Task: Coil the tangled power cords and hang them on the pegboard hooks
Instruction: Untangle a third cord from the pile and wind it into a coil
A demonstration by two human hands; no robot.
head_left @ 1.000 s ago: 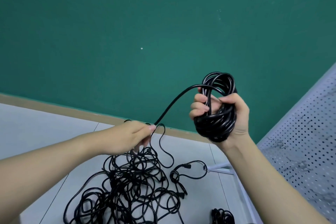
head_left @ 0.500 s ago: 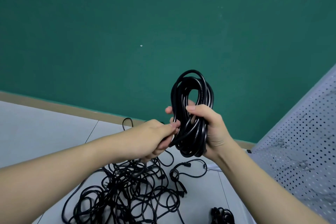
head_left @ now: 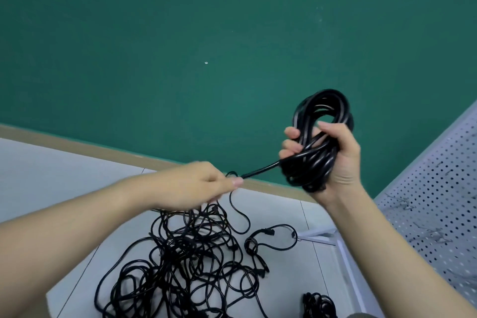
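Black coil of power cord [head_left: 320,137], several loops thick, right of centre in the frame, raised in front of the green wall [head_left: 206,33]. Held there by the right hand [head_left: 333,160], fingers and thumb clenched around the bundled loops, probably so the finished turns stay together while more cord is added. From the coil's lower edge, one taut strand [head_left: 260,170] slanting down and left. Pinched at its far end by the left hand [head_left: 191,186], centre of the frame, fingertips closed on the cord; likely kept tight to feed the next loop without kinks. Left hand slightly blurred, so exact finger positions hard to make out.

Below the hands, lower centre: tangled heap of black cords [head_left: 185,261] spread loosely on the pale grey floor [head_left: 51,175], a couple of plugs visible at its right side. Strand in the left hand trailing down into this heap, so much cord apparently still to be wound. Bottom edge, right of centre: a small dark bundle of cord [head_left: 318,304], partly cut off.

Right edge of the frame: white perforated pegboard [head_left: 438,201], tilted in view, with a few small wire hooks [head_left: 402,204]. No cord hanging there yet, as far as can be seen.
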